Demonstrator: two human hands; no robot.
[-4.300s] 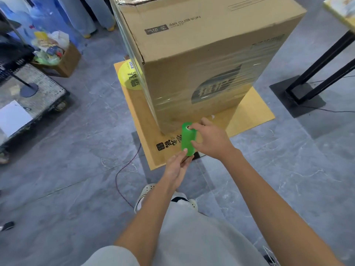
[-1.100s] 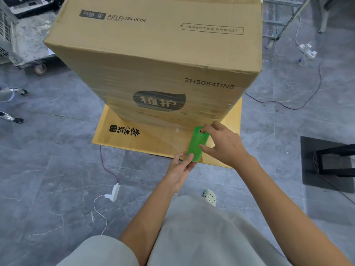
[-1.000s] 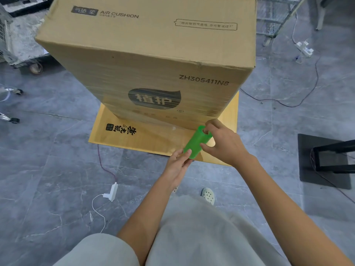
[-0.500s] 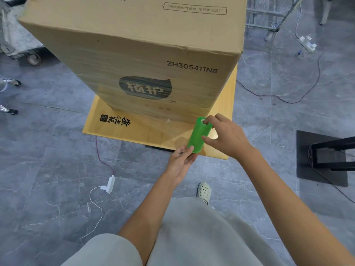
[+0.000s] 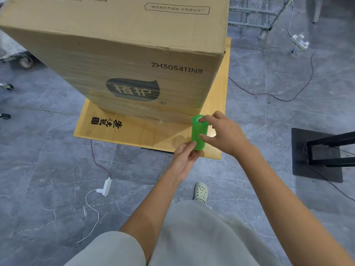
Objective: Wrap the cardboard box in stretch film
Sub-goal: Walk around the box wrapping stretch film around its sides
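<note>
A tall cardboard box (image 5: 134, 54) stands on a flat yellow board (image 5: 134, 133) on the floor; clear stretch film covers its lower side. A green stretch film roll (image 5: 198, 131) is held upright near the box's lower right corner. My right hand (image 5: 222, 134) grips the roll's top end, a finger in the core and the thumb on its side. My left hand (image 5: 184, 158) holds the roll's bottom end from below. A thin sheet of film runs from the roll to the box.
Grey tiled floor all around. A white plug with cable (image 5: 104, 187) and a red wire lie to the left. A black stand base (image 5: 317, 154) sits at right. A power strip (image 5: 299, 41) and wire cart lie at back right. My shoe (image 5: 200, 192) is below the hands.
I have walked round the box from one face to another with the roll. In the last second the roll moved right towards the box's corner and stands more upright.
</note>
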